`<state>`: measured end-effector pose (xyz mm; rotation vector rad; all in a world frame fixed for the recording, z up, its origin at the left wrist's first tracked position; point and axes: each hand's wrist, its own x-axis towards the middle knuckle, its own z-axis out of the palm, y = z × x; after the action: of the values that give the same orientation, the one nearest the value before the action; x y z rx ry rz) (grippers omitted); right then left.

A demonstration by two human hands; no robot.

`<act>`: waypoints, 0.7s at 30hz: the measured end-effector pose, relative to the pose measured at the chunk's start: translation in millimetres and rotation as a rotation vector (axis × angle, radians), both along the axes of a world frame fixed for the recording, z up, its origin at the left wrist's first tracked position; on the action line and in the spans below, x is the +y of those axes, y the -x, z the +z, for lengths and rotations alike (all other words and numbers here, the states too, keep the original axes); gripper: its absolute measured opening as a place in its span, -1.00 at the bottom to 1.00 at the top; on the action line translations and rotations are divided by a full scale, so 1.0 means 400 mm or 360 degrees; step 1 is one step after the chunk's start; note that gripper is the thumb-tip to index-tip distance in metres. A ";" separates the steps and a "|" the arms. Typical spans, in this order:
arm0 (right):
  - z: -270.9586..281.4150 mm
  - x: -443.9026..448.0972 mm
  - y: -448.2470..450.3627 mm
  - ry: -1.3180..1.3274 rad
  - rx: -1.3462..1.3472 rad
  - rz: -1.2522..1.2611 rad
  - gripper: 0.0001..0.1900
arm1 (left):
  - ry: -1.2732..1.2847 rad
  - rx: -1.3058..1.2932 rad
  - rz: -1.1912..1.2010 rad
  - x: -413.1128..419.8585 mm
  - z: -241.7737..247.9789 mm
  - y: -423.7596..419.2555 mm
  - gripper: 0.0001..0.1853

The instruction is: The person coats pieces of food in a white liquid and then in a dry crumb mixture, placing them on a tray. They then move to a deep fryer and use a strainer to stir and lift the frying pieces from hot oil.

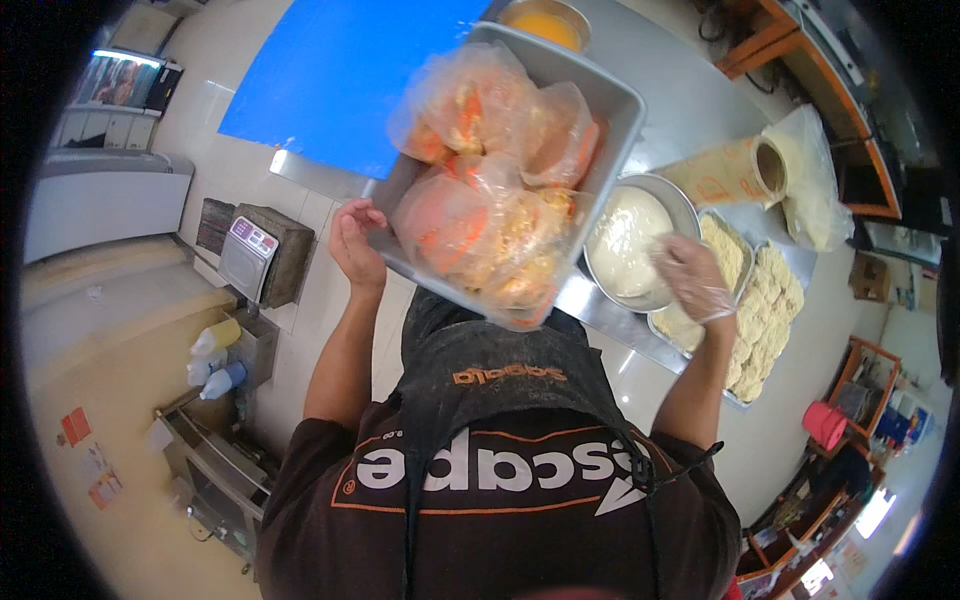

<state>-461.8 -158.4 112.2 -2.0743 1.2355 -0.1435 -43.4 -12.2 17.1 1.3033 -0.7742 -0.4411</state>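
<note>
My left hand is bare, with its fingers loosely curled beside the near left corner of a grey plastic bin. Whether it touches the rim is unclear. Inside the bin lie several knotted clear plastic bags holding a pale and orange food. My right hand, in a clear plastic glove, hangs blurred over the right side of a round metal bowl. Thick, glossy white batter or cream fills much of that bowl. I cannot make out anything between the right fingers.
Right of the bowl stand trays of crumb-coated pieces and a large roll of film. A bowl of orange liquid sits behind the bin. A blue mat covers the table's left part. A scale stands farther left.
</note>
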 end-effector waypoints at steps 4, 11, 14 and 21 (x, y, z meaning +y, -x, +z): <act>0.066 -0.007 -0.316 -0.0008 -0.0267 0.0049 -0.79 | -0.0032 -0.0200 0.0138 0.085 -0.016 -0.078 -0.59; 0.078 -0.168 -0.595 0.0605 -0.0082 0.0077 -0.76 | -0.0631 -0.0011 0.0359 0.367 -0.232 -0.276 -0.66; 0.017 -0.233 -0.678 0.0587 0.0066 0.0137 -0.75 | -0.0904 0.0182 0.0561 0.528 -0.344 -0.344 -0.68; -0.063 -0.306 -0.824 0.0190 0.0549 0.0146 -0.65 | -0.1410 0.0195 0.0797 0.813 -0.484 -0.346 -0.60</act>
<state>-132.1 -281.0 87.0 -2.3232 1.3554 0.1956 95.1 313.0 -176.5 2.1949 -0.0936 -0.4639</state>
